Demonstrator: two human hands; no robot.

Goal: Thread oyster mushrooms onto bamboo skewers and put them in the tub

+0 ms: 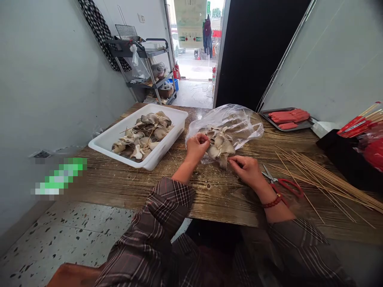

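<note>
Grey-brown oyster mushrooms [221,146] lie bunched at the mouth of a clear plastic bag [243,119] on the table. My left hand [197,148] is closed in a pinch at the bunch's left side. From the right, my right hand [245,169] pinches the lower edge of a mushroom between thumb and fingers. Whether a skewer is also in either hand cannot be made out. To the left, a white plastic tub [166,150] holds many more oyster mushrooms [151,126], some with thin skewers through them.
Red-handled scissors [287,187] and many loose bamboo skewers [323,175] lie right of my right hand. Behind them are a dark tray [265,114] of pink-red food sticks [289,116] and a black box [344,153]. A wheeled cart [146,56] stands beyond the wooden table [119,187].
</note>
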